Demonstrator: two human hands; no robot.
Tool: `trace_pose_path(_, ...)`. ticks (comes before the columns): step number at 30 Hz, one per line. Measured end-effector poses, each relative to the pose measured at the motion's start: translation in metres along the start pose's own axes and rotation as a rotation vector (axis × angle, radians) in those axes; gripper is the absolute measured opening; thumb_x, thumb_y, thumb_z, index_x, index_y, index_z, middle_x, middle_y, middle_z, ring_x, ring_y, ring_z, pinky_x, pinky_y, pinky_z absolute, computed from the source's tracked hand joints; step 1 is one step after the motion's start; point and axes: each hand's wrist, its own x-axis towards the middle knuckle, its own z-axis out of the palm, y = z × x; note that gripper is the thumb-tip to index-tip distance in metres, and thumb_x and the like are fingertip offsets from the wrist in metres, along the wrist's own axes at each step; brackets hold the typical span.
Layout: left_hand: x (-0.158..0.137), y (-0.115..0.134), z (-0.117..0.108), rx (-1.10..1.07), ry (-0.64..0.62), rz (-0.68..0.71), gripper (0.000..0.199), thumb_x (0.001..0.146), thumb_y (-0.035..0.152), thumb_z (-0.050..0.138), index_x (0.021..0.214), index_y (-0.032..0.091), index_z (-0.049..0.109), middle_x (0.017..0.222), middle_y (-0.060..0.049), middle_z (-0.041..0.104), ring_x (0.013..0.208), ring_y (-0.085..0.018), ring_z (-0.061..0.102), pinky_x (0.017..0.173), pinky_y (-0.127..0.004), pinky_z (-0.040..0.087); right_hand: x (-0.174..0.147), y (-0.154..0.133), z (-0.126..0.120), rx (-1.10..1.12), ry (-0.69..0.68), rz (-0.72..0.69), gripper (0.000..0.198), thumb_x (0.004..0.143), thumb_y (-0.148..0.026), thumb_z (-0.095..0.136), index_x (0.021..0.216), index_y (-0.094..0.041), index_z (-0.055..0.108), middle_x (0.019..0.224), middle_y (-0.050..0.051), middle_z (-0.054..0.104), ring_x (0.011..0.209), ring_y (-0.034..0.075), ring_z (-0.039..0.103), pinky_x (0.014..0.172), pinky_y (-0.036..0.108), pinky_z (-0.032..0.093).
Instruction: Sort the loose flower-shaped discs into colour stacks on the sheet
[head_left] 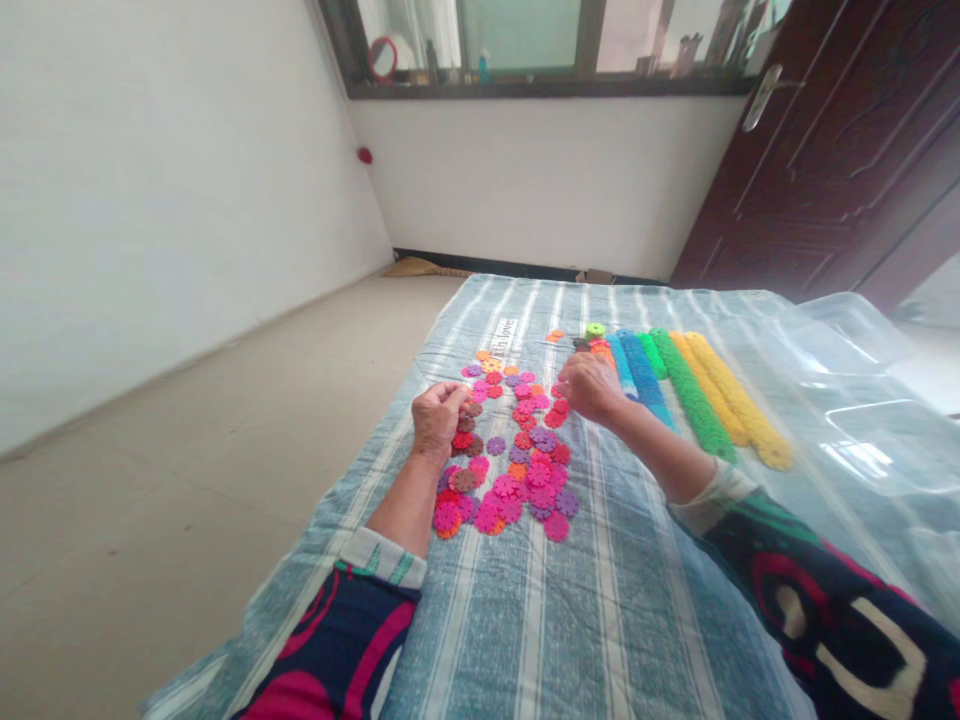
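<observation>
My left hand [437, 420] is closed in a pinch at the left side of loose notched plastic discs [540, 472] in pink, red, purple, orange and brown. Brown discs [471, 409] lie right by its fingertips, and what it pinches cannot be made out. At the right side of the loose discs, my right hand [592, 385] has its fingers curled together, pointing down. It is beside a short orange-red stack [600, 346] of discs, and its fingertips are partly hidden. Rows of stacked discs lie to its right: blue [643, 370], green [694, 410] and yellow [731, 390].
A striped grey-blue cloth [517, 620] covers the surface under the discs. Two clear plastic containers, one farther back [840, 335] and one nearer [892, 440], stand at the right. Beyond are a white wall [540, 180], a window sill and a dark red door [832, 150].
</observation>
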Motion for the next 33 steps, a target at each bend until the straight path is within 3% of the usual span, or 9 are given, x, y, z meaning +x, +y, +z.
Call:
trace_pose_path(7, 0.004, -0.005, -0.002, 0.036, 0.018, 0.033, 0.021, 0.058, 0.034, 0.065, 0.067, 0.014, 0.066, 0.058, -0.001, 0.063, 0.045, -0.009, 0.05, 0.043, -0.02, 0.038, -0.01, -0.073, 0.013, 0.195, -0.016, -0.221, 0.019, 0.091, -0.028, 0.059, 0.084, -0.017, 0.073, 0.101, 0.01, 0.068, 0.102, 0.023, 0.058, 0.089, 0.034, 0.038)
trace_pose_path(14, 0.01, -0.01, -0.005, -0.039, 0.06, 0.032, 0.024, 0.061, 0.037, 0.066, 0.066, 0.014, 0.065, 0.058, -0.001, 0.065, 0.049, -0.01, 0.055, 0.048, -0.019, 0.041, -0.001, -0.121, 0.012, 0.221, -0.015, -0.256, 0.025, 0.097, -0.028, 0.048, 0.103, -0.021, 0.072, 0.105, 0.01, 0.065, 0.106, 0.025, 0.054, 0.089, 0.037, 0.04)
trace_pose_path(23, 0.011, -0.01, -0.005, -0.047, 0.077, 0.018, 0.027, 0.061, 0.039, 0.067, 0.068, 0.014, 0.065, 0.059, -0.002, 0.066, 0.052, -0.011, 0.058, 0.048, -0.02, 0.041, 0.005, -0.125, 0.018, 0.16, -0.074, -0.337, 0.024, 0.094, -0.023, 0.049, 0.103, -0.015, 0.07, 0.111, 0.014, 0.06, 0.114, 0.029, 0.045, 0.094, 0.045, 0.038)
trace_pose_path(33, 0.014, -0.012, -0.006, -0.029, 0.06, 0.017, 0.027, 0.062, 0.04, 0.066, 0.072, 0.014, 0.066, 0.061, -0.001, 0.066, 0.052, -0.01, 0.057, 0.051, -0.02, 0.043, 0.009, -0.115, 0.026, 0.235, 0.088, -0.339, 0.028, 0.099, -0.02, 0.043, 0.102, -0.016, 0.07, 0.105, 0.011, 0.062, 0.106, 0.024, 0.048, 0.089, 0.035, 0.038)
